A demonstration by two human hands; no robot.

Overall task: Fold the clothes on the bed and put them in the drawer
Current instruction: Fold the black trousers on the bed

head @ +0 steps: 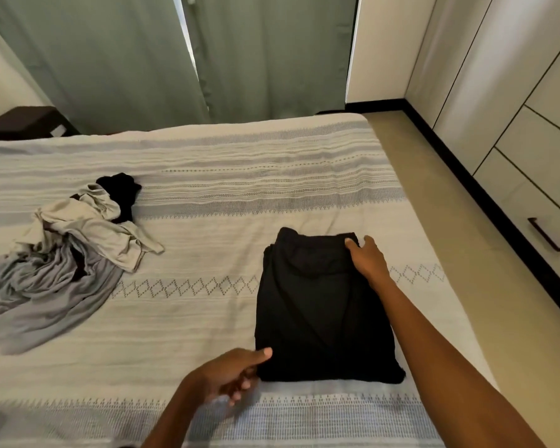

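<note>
**Black garment folded, ready to lift**

Woven cloth in cream and grey-blue bands covers the bed point(272, 176), the largest thing before us, and it carries all the clothes. To our right runs a pale wardrobe wall with drawers point(537, 202) fitted with dark handles; every drawer we can see looks closed. Green curtains point(143, 53) hang beyond the far edge of the bed.

On the left side of the bed lies the unfolded heap point(68, 250): grey, beige and black pieces tangled together, well apart from our hands. Nearer us, right of centre, sits the black garment point(317, 308), already folded into a neat rectangle and lying flat.

Our right hand point(367, 260) rests at its far right corner, thumb on top of the cloth and fingers down the side, so its grip looks closed on that corner. Our left hand point(230, 373) sits at the near left corner, thumb on the cloth's edge, fingers curled underneath at the hem; that grip seems clamped there too, though the fingertips are partly hidden.

We judge the fold of this piece finished and the pick-up beginning. The next move calls for lifting both corners together, keeping the stack level so the layers do not slide, then opening a drawer.
</note>
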